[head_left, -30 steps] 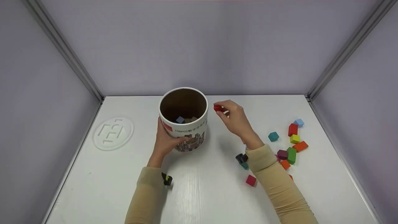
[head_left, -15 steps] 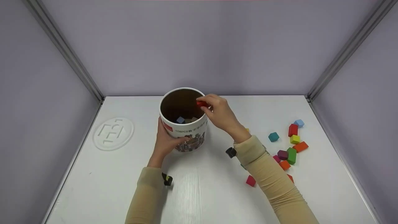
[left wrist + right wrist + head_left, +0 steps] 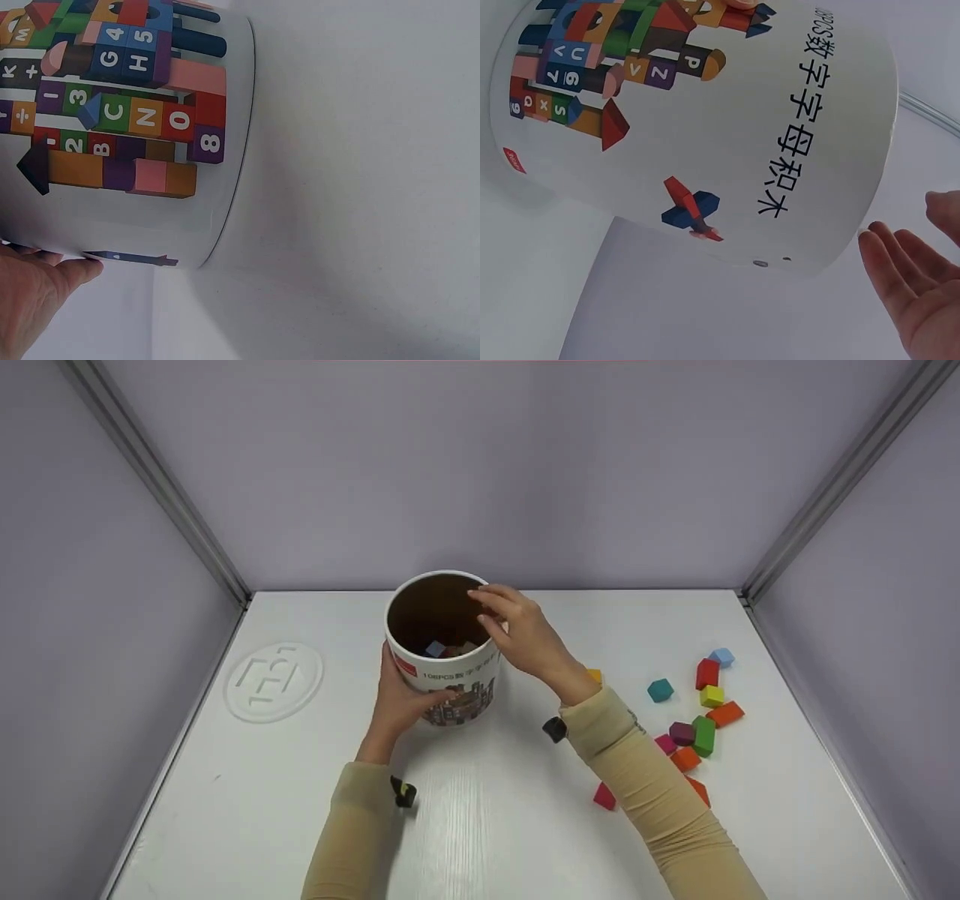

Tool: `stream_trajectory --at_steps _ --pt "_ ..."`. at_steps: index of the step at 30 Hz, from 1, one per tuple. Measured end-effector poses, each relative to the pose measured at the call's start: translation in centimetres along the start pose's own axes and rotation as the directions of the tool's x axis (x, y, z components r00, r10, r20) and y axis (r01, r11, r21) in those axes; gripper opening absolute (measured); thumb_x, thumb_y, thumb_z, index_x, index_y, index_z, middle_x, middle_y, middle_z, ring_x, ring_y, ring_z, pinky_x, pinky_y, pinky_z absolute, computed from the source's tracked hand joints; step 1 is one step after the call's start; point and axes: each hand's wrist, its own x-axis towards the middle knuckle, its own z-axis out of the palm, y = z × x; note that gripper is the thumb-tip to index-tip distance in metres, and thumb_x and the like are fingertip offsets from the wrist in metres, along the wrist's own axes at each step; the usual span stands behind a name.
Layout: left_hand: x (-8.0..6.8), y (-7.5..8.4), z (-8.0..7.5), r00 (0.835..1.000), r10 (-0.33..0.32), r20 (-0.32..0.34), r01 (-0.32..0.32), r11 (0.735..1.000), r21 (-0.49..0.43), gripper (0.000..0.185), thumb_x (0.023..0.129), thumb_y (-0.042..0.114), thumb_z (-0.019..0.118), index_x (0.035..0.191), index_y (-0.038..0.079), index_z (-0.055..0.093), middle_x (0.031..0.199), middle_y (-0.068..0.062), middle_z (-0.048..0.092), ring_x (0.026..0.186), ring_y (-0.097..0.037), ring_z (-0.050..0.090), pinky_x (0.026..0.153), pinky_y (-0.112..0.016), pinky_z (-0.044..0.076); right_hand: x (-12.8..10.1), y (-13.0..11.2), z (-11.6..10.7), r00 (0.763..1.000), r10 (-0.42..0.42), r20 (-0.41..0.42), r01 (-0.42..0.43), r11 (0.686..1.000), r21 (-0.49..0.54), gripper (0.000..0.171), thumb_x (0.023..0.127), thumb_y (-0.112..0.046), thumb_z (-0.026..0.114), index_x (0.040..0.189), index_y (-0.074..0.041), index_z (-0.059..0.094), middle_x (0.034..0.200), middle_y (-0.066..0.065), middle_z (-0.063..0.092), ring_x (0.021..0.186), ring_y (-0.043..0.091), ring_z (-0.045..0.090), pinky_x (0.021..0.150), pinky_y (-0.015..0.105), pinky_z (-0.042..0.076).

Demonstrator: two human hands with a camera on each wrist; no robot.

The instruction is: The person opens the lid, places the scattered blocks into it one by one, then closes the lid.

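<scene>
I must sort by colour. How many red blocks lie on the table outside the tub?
1 for sure: an upright red block at the far right, beside the yellow block. The right arm may hide others; colours inside the tub are unclear.

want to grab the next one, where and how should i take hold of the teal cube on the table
Pinch the teal cube from above, thumb and finger on two opposite side faces. It sits flat on the white table, apart from the other blocks, with bare table all round it, so a top-down reach with the right hand probably suits best.
</scene>
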Motion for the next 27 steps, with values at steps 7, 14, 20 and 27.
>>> stream_trajectory --at_steps 7,14,20,27 --pt "0.0 0.0 0.0 1.0 -0.002 -0.001 0.002 1.0 0.01 0.129 0.057 0.02 0.098 0.155 0.008 0.014 0.147 -0.002 0.037 0.133 -0.021 0.039 0.115 -0.041 0.029 -1.7 0.8 -1.3 1.0 0.026 0.006 -0.026 1.0 -0.005 0.036 0.097 -0.013 0.063 0.132 -0.004 0.061 0.133 0.015 0.055 0.114 0.024 0.057 0.084 0.033 0.055" --pt "0.0 -0.2 -0.1 1.0 -0.021 0.002 0.021 1.0 0.007 0.13 0.058 0.021 0.098 0.155 0.011 0.012 0.148 -0.001 0.036 0.134 -0.018 0.038 0.115 -0.041 0.028 -4.3 2.2 -2.9 0.99 0.13 0.052 -0.13 0.991 -0.012 0.041 0.097 -0.019 0.064 0.135 -0.007 0.058 0.137 0.013 0.052 0.122 0.026 0.052 0.087 0.042 0.054" --pt "0.0 -0.3 -0.2 1.0 -0.024 0.003 0.024 1.0 0.004 0.13 0.057 0.02 0.098 0.155 0.011 0.012 0.148 -0.003 0.036 0.134 -0.019 0.037 0.115 -0.042 0.028 -6.8 3.4 -3.5 0.971 0.213 0.104 -0.21 0.977 -0.04 0.044 0.097 -0.023 0.064 0.138 -0.008 0.056 0.138 0.013 0.051 0.122 0.028 0.052 0.091 0.043 0.053" --pt "0.0 -0.1 -0.1 1.0 -0.024 0.0 0.024 1.0 -0.006 0.129 0.058 0.019 0.097 0.156 0.011 0.013 0.148 -0.002 0.036 0.135 -0.019 0.037 0.115 -0.042 0.027 -9.4 4.9 -4.1 0.953 0.275 0.129 -0.273 0.961 -0.037 0.045 0.097 -0.022 0.065 0.138 -0.008 0.055 0.137 0.012 0.052 0.118 0.031 0.054 0.093 0.048 0.053"
